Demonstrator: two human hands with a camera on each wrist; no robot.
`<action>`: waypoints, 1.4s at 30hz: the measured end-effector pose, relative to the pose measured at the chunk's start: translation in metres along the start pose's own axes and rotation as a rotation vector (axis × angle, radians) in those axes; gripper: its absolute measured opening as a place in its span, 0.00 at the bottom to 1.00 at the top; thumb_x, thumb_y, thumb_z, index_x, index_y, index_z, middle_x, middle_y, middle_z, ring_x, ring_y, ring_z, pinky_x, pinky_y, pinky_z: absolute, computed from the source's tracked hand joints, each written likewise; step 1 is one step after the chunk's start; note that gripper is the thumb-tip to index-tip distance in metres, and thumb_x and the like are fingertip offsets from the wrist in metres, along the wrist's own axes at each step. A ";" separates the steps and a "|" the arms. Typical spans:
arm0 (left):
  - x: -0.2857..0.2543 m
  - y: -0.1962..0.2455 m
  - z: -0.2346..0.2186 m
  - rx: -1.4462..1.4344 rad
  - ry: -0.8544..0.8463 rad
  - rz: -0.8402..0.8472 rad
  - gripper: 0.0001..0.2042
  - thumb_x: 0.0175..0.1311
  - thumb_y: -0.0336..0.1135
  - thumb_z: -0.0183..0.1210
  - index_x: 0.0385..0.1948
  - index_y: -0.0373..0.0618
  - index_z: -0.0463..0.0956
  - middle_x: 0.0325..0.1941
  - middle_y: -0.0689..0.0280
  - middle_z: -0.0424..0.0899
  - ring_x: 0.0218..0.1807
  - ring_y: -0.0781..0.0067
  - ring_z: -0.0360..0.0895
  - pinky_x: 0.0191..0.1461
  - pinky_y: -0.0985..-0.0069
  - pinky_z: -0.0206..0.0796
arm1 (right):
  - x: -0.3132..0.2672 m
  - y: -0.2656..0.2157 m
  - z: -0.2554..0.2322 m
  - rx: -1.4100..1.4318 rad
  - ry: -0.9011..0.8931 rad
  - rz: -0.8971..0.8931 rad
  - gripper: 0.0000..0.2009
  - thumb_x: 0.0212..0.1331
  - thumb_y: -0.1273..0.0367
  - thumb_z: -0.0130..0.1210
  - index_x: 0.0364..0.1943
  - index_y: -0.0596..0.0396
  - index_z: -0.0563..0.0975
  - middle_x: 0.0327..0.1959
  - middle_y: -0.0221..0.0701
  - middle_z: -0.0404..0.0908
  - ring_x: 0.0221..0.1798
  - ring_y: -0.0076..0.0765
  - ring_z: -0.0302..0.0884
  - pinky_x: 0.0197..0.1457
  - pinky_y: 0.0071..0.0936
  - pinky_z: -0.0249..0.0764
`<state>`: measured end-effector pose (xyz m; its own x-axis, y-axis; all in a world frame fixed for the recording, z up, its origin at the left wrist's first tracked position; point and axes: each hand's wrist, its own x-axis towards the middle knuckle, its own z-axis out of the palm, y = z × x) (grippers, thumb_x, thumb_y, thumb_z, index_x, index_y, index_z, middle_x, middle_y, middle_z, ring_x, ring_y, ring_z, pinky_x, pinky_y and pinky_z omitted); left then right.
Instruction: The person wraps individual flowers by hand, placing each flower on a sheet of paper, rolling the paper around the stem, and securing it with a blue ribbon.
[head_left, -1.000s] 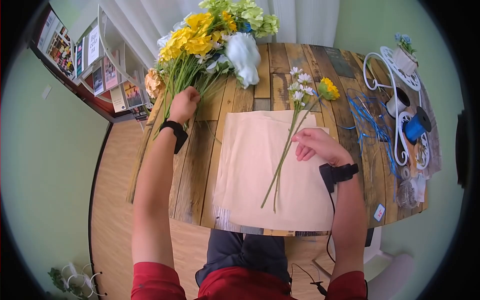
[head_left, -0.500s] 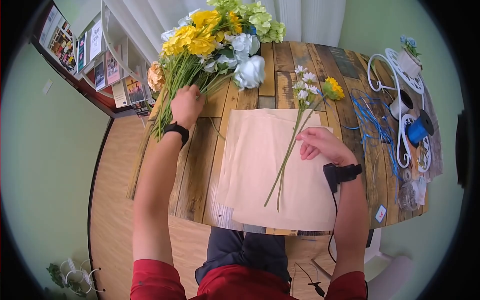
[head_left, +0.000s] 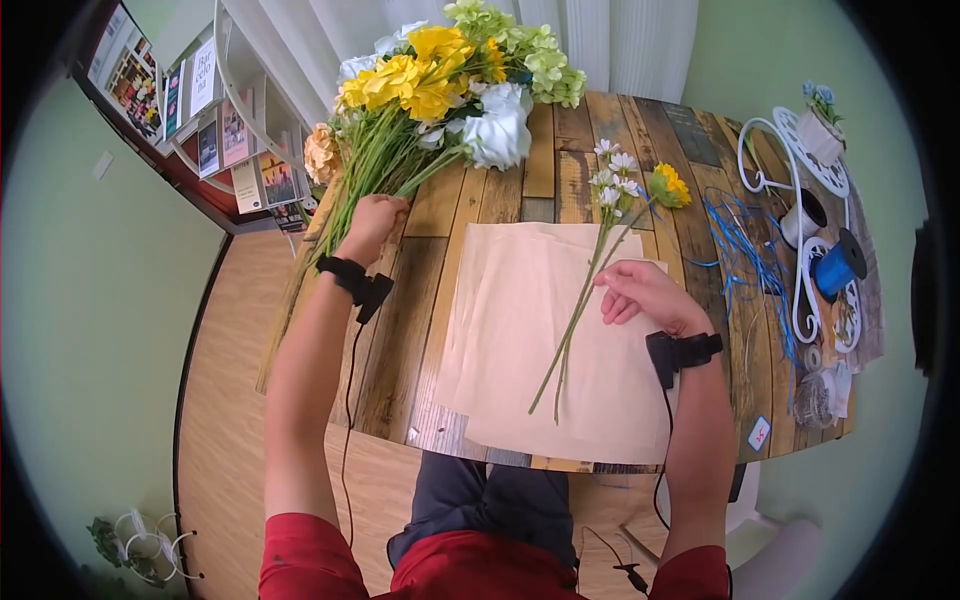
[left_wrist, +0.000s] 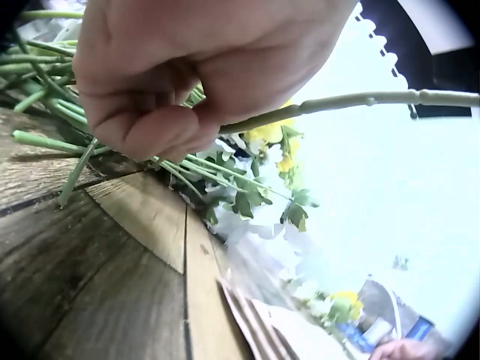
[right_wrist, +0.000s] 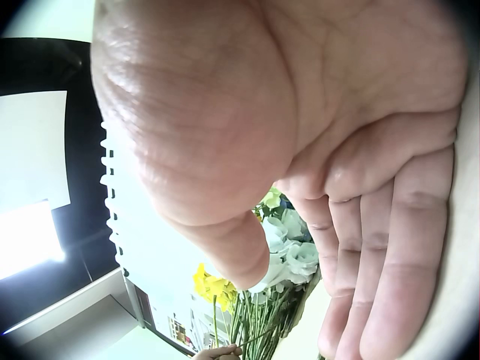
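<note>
At the left of the table lies a big heap of artificial flowers (head_left: 420, 78), yellow, pale blue, green and peach, with long green stems. My left hand (head_left: 371, 228) is among those stems; in the left wrist view its curled fingers and thumb pinch a jointed green flower stem (left_wrist: 360, 102). A spray of small white flowers (head_left: 612, 187) and a yellow sunflower-like bloom (head_left: 670, 187) lie with stems crossing the beige wrapping paper (head_left: 530, 330). Beside these stems my right hand (head_left: 645, 295) rests on the paper, fingers loosely bent and nothing in its palm.
Tangled blue ribbon (head_left: 745, 240), a blue ribbon spool (head_left: 838, 265), a white spool (head_left: 802, 219) and a white scrolled metal stand (head_left: 752, 160) occupy the table's right side. A small potted plant (head_left: 820, 128) stands behind. A bookshelf (head_left: 245, 130) is beyond the left edge.
My left hand shifts slightly and its wrist turns, bringing the strapped camera into view. The right hand and the flowers on the paper stay nearly in place; the head view moves a little.
</note>
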<state>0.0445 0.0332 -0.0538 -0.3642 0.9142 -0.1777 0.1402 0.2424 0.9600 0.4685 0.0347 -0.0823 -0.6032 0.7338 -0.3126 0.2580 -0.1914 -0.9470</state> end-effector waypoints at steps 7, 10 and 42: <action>-0.001 0.012 -0.028 -0.379 -0.194 -0.105 0.08 0.71 0.34 0.50 0.30 0.46 0.70 0.19 0.78 0.62 0.16 0.88 0.51 0.18 0.82 0.43 | 0.000 -0.003 0.001 -0.039 -0.006 0.018 0.16 0.71 0.62 0.46 0.49 0.61 0.75 0.31 0.34 0.82 0.33 0.28 0.83 0.36 0.19 0.78; -0.004 0.013 -0.030 -0.426 -0.208 -0.111 0.07 0.71 0.34 0.50 0.31 0.44 0.71 0.18 0.78 0.64 0.16 0.87 0.53 0.17 0.82 0.44 | 0.000 -0.003 0.001 -0.051 -0.003 0.011 0.16 0.71 0.62 0.46 0.49 0.61 0.75 0.31 0.33 0.82 0.33 0.28 0.83 0.35 0.19 0.78; -0.096 0.003 -0.050 -0.112 0.045 0.590 0.07 0.74 0.36 0.52 0.37 0.44 0.69 0.23 0.78 0.65 0.24 0.89 0.58 0.27 0.84 0.51 | 0.125 -0.150 0.149 0.248 -0.014 -0.288 0.28 0.68 0.50 0.52 0.54 0.64 0.69 0.46 0.42 0.78 0.51 0.37 0.79 0.52 0.34 0.78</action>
<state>0.0342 -0.0701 -0.0229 -0.2936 0.8688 0.3987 0.2336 -0.3392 0.9112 0.2421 0.0581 0.0092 -0.6353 0.7716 -0.0306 -0.1131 -0.1321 -0.9848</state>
